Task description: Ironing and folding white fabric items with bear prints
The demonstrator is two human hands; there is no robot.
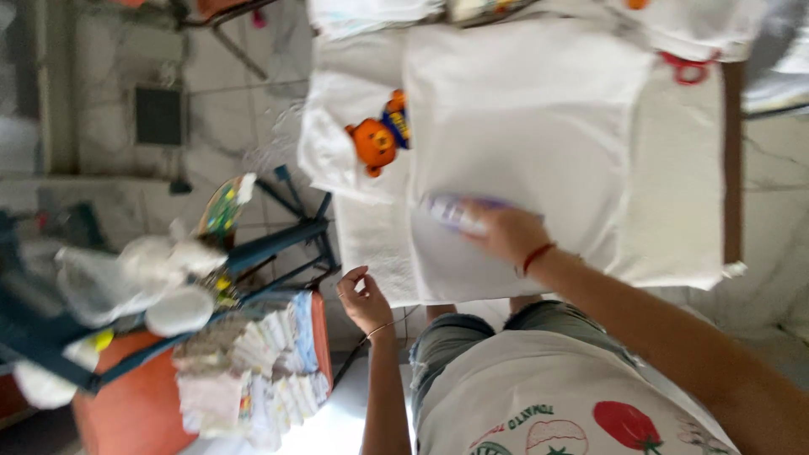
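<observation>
A white cloth point(539, 126) lies spread flat on a white-covered table point(674, 211). My right hand point(506, 232) rests on the cloth's near part and grips a small pale purple-and-white bottle point(455, 212), blurred by motion. My left hand point(364, 297) hovers off the table's near left corner, fingers loosely curled, holding nothing. An orange bear print point(379, 135) shows on another white garment at the table's left side.
Red-handled scissors point(687, 67) lie at the far right of the table. To the left, a stack of folded cloths point(253, 371) sits on an orange stool, beside a blue rack point(278, 244) with white bags point(135, 278). Tiled floor surrounds.
</observation>
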